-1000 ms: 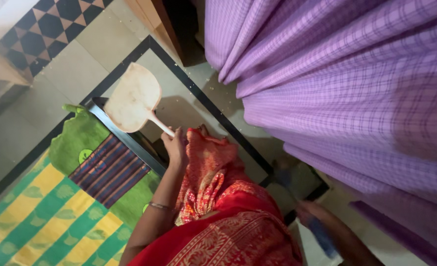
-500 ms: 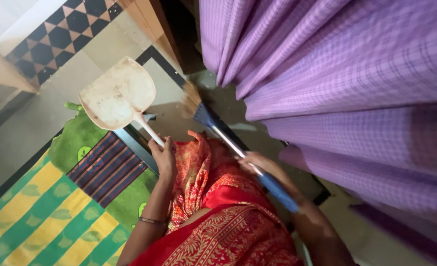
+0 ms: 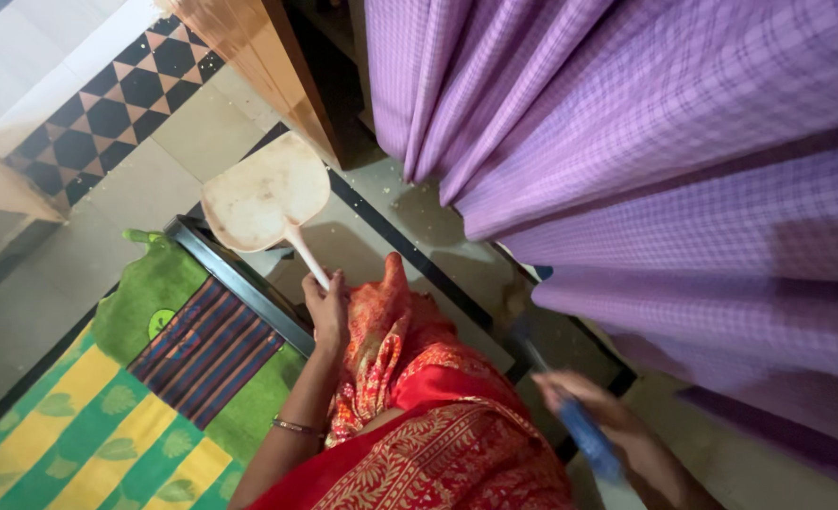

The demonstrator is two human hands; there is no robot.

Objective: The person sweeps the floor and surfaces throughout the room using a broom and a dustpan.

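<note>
— What is the left hand (image 3: pixel 327 307) doing, seen from the head camera?

— It is closed around the thin handle of a flat, cream plastic dustpan (image 3: pixel 266 194), whose stained, rounded scoop lies beyond the fingers on the smooth tiled floor (image 3: pixel 206 127).

— And the right hand (image 3: pixel 597 416)?

— Blurred, but wrapped around a blue brush handle (image 3: pixel 580 430); the bristle end, ahead of the grip, sits just under the hem of the purple checked curtain (image 3: pixel 646 142).

— Anything beside the left wrist?

— A fuzzy green mat (image 3: pixel 150 293) with a striped woven cloth (image 3: pixel 206 349) on it.
</note>
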